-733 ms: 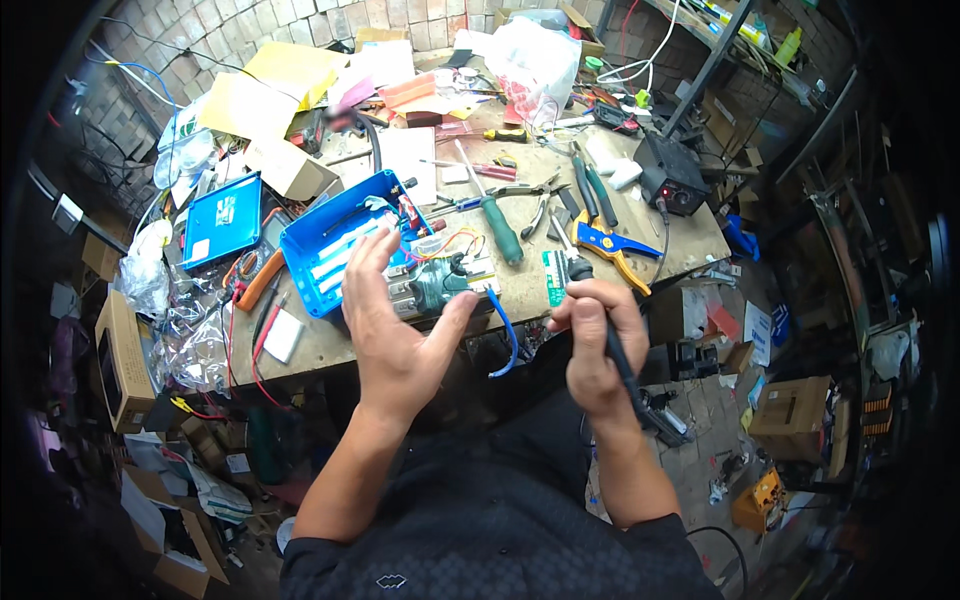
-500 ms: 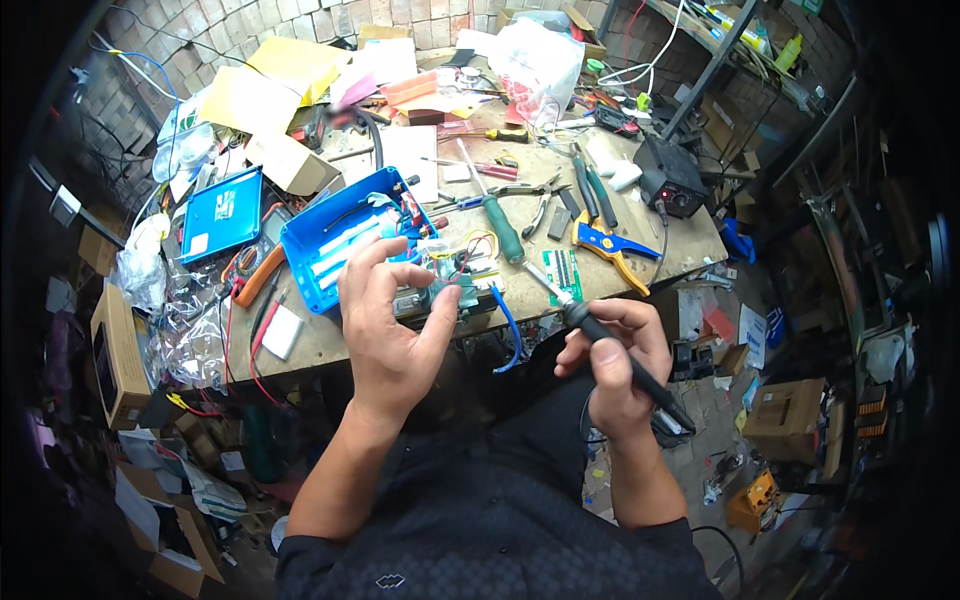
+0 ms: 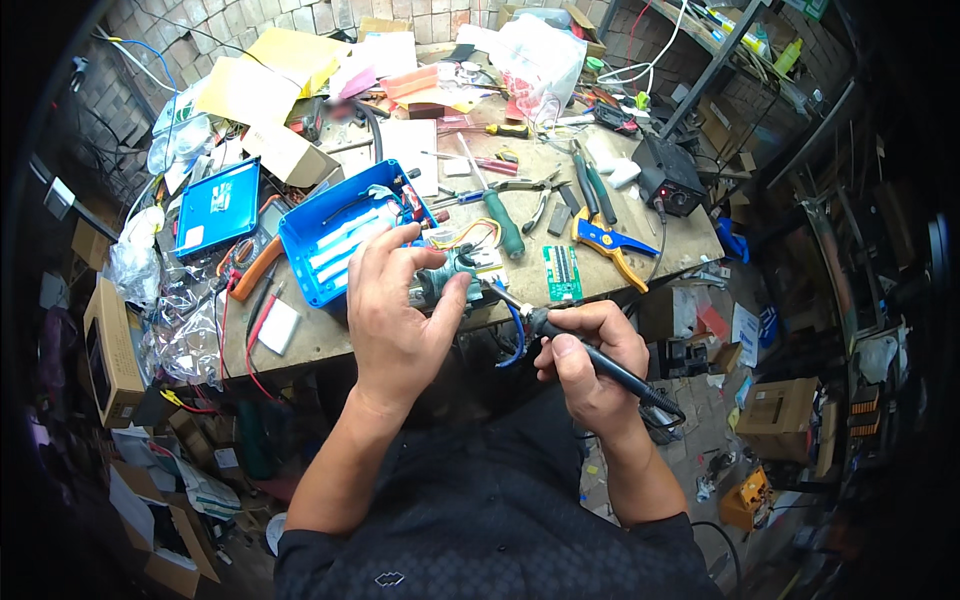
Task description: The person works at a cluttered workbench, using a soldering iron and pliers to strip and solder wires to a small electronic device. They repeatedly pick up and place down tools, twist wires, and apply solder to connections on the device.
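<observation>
My right hand [image 3: 597, 372] is wrapped round a soldering iron [image 3: 612, 370] with a black handle. Its metal tip points left, close to the near end of a wired electronic assembly [image 3: 466, 292] at the table's front edge. A thick blue wire [image 3: 518, 340] hangs down from that end. My left hand [image 3: 398, 315] grips the assembly, thumb on the near side and fingers curled over its top; the fingers hide part of it. Behind my left hand sits an open blue plastic box [image 3: 292, 245] with white strips and wires inside. A green circuit board [image 3: 562, 274] lies to the right.
Wire strippers [image 3: 612, 243], a green-handled screwdriver [image 3: 503, 225] and pliers [image 3: 597, 190] lie right of the box. A black power unit [image 3: 668, 178] stands at the table's right. Left are a blue lid [image 3: 217, 208], a multimeter [image 3: 262, 262] and red test leads [image 3: 258, 330].
The soldering iron has moved left and down with my right hand, from beside the green board to the assembly's end. My left hand has stayed nearly in place.
</observation>
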`<state>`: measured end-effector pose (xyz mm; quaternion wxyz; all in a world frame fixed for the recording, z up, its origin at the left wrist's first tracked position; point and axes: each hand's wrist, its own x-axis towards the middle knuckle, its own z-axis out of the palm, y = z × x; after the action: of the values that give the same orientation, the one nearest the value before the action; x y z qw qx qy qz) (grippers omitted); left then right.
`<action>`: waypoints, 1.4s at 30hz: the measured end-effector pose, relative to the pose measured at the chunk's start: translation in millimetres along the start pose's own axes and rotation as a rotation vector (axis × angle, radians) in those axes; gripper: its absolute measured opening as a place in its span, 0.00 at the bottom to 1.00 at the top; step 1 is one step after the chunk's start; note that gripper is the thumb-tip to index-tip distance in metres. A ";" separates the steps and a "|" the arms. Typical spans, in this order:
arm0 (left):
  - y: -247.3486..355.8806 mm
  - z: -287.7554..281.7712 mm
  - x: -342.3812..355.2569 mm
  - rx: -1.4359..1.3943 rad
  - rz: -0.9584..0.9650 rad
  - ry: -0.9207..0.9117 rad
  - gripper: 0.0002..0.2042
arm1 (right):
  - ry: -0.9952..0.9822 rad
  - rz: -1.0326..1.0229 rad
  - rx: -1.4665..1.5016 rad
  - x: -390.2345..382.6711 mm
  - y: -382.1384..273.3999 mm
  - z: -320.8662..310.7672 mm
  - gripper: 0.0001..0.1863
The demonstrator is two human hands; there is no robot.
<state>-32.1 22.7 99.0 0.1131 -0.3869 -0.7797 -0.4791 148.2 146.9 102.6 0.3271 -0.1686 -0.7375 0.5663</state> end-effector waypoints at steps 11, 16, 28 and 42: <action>-7.8 3.1 4.7 -0.052 0.043 -0.046 0.06 | 0.069 0.154 0.157 13.2 -16.7 2.7 0.09; -9.5 3.1 2.4 -0.056 0.038 -0.055 0.06 | 0.052 0.171 0.122 20.4 -20.3 0.1 0.12; -13.9 4.5 -1.2 -0.063 0.059 -0.052 0.06 | 0.039 0.190 -0.020 34.1 -31.7 0.5 0.06; -17.4 6.9 -3.7 -0.093 0.066 -0.026 0.06 | 0.003 0.104 -0.093 25.9 -28.6 2.6 0.08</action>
<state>-40.6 22.5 82.0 0.1005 -0.4235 -0.7449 -0.5056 131.0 152.4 136.8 0.2898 -0.2227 -0.7529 0.5473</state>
